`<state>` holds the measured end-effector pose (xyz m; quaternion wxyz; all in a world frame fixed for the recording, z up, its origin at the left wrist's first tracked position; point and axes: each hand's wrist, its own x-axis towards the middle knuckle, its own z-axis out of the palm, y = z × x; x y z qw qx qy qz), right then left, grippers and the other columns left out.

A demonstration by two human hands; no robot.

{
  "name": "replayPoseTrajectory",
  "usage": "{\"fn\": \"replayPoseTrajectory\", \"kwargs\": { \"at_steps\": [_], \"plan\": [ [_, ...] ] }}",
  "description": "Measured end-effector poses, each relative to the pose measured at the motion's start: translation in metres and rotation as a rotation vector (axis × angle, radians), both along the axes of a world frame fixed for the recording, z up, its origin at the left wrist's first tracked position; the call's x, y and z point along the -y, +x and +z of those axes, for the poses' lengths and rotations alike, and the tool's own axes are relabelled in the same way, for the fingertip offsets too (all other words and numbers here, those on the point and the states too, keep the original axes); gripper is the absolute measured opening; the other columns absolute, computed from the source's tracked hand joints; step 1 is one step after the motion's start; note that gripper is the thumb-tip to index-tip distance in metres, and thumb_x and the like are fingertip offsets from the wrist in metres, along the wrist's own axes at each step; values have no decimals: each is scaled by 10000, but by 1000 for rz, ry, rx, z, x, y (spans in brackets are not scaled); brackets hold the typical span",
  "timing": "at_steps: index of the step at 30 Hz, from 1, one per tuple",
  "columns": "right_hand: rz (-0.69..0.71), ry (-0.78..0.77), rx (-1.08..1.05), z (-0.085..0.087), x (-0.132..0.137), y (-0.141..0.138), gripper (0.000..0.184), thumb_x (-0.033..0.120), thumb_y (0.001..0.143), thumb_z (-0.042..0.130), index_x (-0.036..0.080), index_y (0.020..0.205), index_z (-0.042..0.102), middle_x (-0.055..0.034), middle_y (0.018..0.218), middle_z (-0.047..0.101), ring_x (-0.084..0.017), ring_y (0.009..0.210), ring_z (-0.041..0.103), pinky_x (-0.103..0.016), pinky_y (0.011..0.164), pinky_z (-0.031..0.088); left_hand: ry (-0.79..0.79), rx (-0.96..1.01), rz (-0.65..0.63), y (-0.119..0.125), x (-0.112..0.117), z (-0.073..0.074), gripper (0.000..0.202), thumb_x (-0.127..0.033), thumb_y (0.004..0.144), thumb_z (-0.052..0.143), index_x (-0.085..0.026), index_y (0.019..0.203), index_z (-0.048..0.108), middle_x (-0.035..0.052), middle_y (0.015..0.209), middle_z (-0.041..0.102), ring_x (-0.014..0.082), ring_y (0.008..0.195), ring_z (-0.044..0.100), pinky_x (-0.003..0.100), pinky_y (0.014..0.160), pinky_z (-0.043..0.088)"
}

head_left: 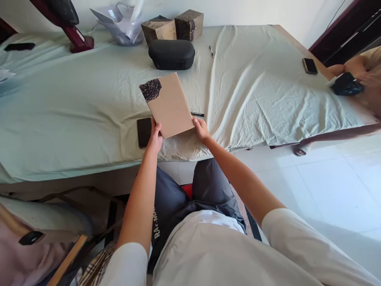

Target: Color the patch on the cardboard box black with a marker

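A brown cardboard box (172, 105) with black scribbles on its far left corner is held between my two hands, tilted over the cloth-covered table. My left hand (155, 137) grips its near left edge, thumb on top. On the near right corner, my right hand (201, 129) has its thumb over the edge and the fingers hidden below. A black phone-like slab (144, 133) lies beside my left hand. Just past my right hand, a black pen (197, 114) rests on the cloth, partly hidden by the cardboard.
A black zip case (172, 55) stands beyond the cardboard, before two scribbled boxes (189, 24) and a clear plastic basket (126, 29). A dark red stand (81, 43) is at far left. Another pen (211, 51) and a phone (310, 66) lie rightward, near another person (364, 77).
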<state>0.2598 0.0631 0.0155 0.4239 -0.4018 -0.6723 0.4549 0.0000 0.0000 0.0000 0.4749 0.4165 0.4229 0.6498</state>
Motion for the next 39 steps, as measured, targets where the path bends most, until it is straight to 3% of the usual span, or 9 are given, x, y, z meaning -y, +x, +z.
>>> {"fn": "replayPoseTrajectory", "kwargs": {
  "at_steps": [3,6,10,18,30,39],
  "plan": [
    [-13,2,-82,2,3,-2,994,1045,937,461,238,1358,861,-110,1392,862,-401,1447,734,-579,1321,521,25,14,77,7,2,-7,1036,-913,767,829,-379,1630,622,132,1699,646,419,1654,556,621,1336,497],
    [-42,-21,-149,2,3,-3,1009,1040,914,524,218,1418,819,-156,1455,837,-391,1410,755,-579,1280,559,54,-7,104,7,4,-14,1116,-944,717,848,-356,1637,615,142,1718,628,419,1682,520,595,1365,468],
    [-53,-54,-166,7,3,-1,1090,1096,852,512,212,1418,804,-167,1379,867,-393,1293,796,-595,1192,619,89,-28,122,9,2,-18,1175,-967,687,855,-322,1642,625,168,1712,627,424,1681,523,575,1368,469],
    [34,73,-54,17,5,3,1113,1101,898,423,219,1479,774,-155,1441,845,-417,1451,728,-602,1289,542,122,-69,146,11,2,-18,1166,-1014,716,795,-324,1644,641,166,1700,639,410,1676,535,568,1346,499],
    [84,110,-43,8,0,4,1155,1086,897,453,193,1596,670,-202,1613,741,-430,1555,653,-615,1334,506,153,-103,143,16,6,-8,1103,-1010,779,742,-309,1626,654,179,1665,664,376,1627,594,538,1312,527],
    [155,-4,-211,-5,-6,2,1210,1037,816,673,183,1669,592,-242,1541,782,-432,1442,750,-641,1225,593,132,-79,191,14,2,-20,945,-1027,924,506,-266,1420,765,174,1425,779,343,1421,744,503,1174,619]
  ]
}}
